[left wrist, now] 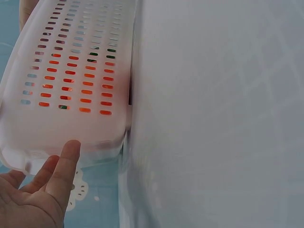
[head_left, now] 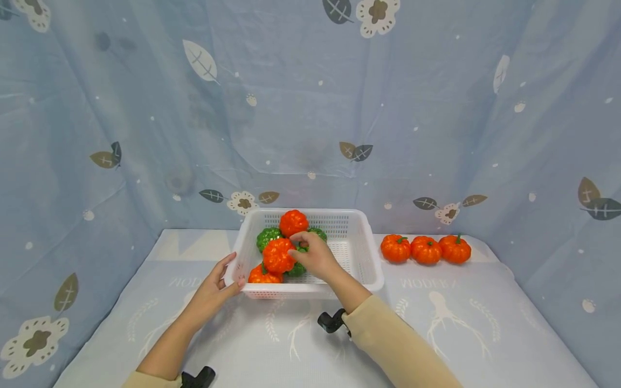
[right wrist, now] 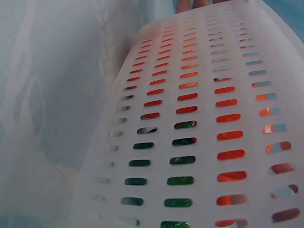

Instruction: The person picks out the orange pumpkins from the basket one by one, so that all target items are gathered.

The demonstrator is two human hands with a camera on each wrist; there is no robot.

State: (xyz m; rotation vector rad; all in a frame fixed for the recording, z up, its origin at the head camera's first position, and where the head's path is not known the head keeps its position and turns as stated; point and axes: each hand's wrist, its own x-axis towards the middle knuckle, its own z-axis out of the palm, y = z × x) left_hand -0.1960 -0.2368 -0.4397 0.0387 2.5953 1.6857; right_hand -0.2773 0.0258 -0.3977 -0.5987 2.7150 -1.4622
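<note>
A white plastic basket (head_left: 356, 280) with slotted walls stands on the table with orange and green toy pumpkins heaped in its left half. At its left end my left hand (head_left: 213, 291) holds the rim, the thumb over the front corner; in the left wrist view those fingers (left wrist: 66, 166) lie against the end wall. My right hand (head_left: 317, 256) reaches over the front wall and pinches an orange pumpkin (head_left: 278, 256) from its right side, on top of the heap. Around it are another orange pumpkin (head_left: 294, 222) behind, one (head_left: 264, 276) in front, and green pumpkins (head_left: 268, 238).
Three orange pumpkins (head_left: 426, 250) with green stems stand in a row right of the basket. A patterned blue curtain (head_left: 291, 134) hangs behind the table (head_left: 271, 345). Black wrist mounts (head_left: 332, 321) show at both sleeves.
</note>
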